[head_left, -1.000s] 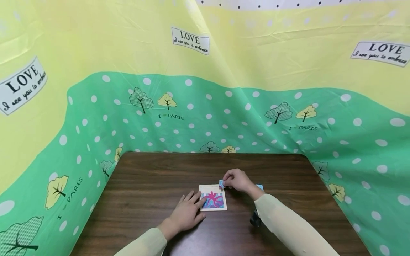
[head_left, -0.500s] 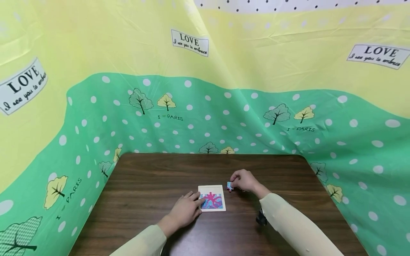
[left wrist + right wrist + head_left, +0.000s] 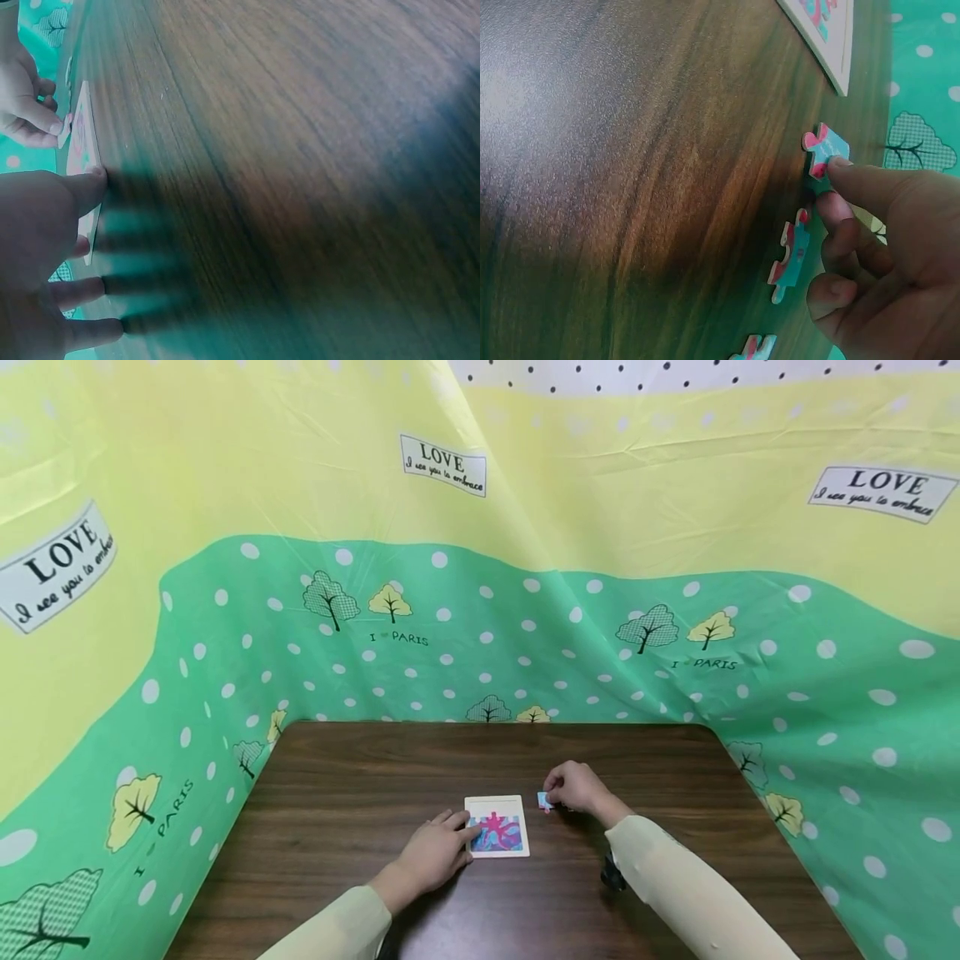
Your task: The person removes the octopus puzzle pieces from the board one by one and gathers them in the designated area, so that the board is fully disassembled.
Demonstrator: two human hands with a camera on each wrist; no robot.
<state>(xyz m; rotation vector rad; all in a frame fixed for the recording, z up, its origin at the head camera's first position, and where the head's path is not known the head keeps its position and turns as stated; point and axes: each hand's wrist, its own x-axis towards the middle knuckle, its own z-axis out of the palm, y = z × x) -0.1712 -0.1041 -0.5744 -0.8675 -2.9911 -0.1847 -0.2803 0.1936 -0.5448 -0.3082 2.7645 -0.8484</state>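
Observation:
A jigsaw puzzle tray (image 3: pixel 493 806) with a pale frame lies in front of me. Its lower part is filled with a pink octopus-like picture (image 3: pixel 498 833) on blue and purple; the upper strip is bare. My left hand (image 3: pixel 431 858) rests with spread, fairly straight fingers on the tray's left edge. To the right of the tray, my right hand (image 3: pixel 581 787) pinches a blue and pink puzzle piece (image 3: pixel 826 150) between thumb and index finger. The piece is slightly tilted, close over the table. The right hand's other fingers are curled.
In the right wrist view, another puzzle piece (image 3: pixel 791 259) lies below the pinched one, and part of a further piece (image 3: pixel 754 348) shows at the bottom edge. Both are on the dark wooden table (image 3: pixel 360 777). A patterned green and yellow curtain (image 3: pixel 405 685) surrounds the table.
My right hand has carried the puzzle piece from the tray's upper right corner to the right, off the tray, then barely moved. My left hand has stayed on the tray's left edge.

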